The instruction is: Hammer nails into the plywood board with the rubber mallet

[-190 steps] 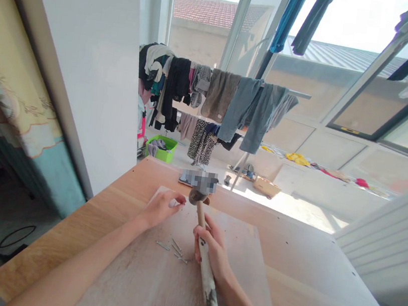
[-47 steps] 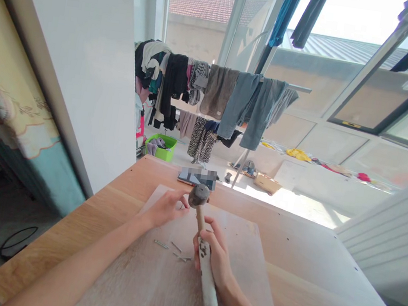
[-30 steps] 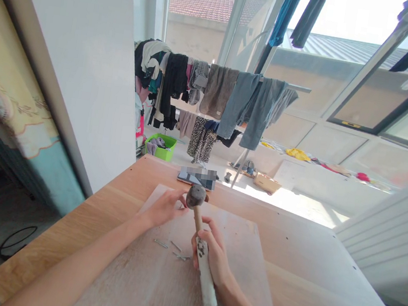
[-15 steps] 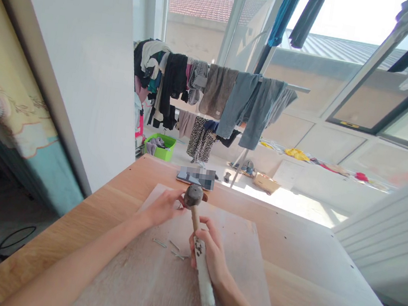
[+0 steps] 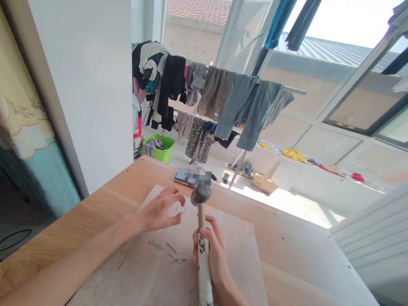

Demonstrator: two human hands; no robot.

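Observation:
My right hand (image 5: 211,253) is closed around the wooden handle of a hammer (image 5: 201,234). The hammer's dark head (image 5: 201,194) hovers over the far part of a pale plywood board (image 5: 238,259). My left hand (image 5: 160,210) rests on the board just left of the head. Its fingers are apart in a loose curve, and I see nothing between them. Several loose nails (image 5: 169,251) lie on the board between my two hands. I cannot make out a standing nail under the hammer head.
The board lies on a wooden table (image 5: 320,301). A phone (image 5: 188,177) rests at the table's far edge. Beyond stand a laundry rack with clothes (image 5: 215,96), a green basket (image 5: 158,147), a white wall (image 5: 88,55) at left and a white panel (image 5: 388,245) at right.
My left hand's fingers, pinched together beside the hammer head before, have spread apart and drawn slightly left. The hammer head has shifted a little to the right. My right hand's grip is unchanged.

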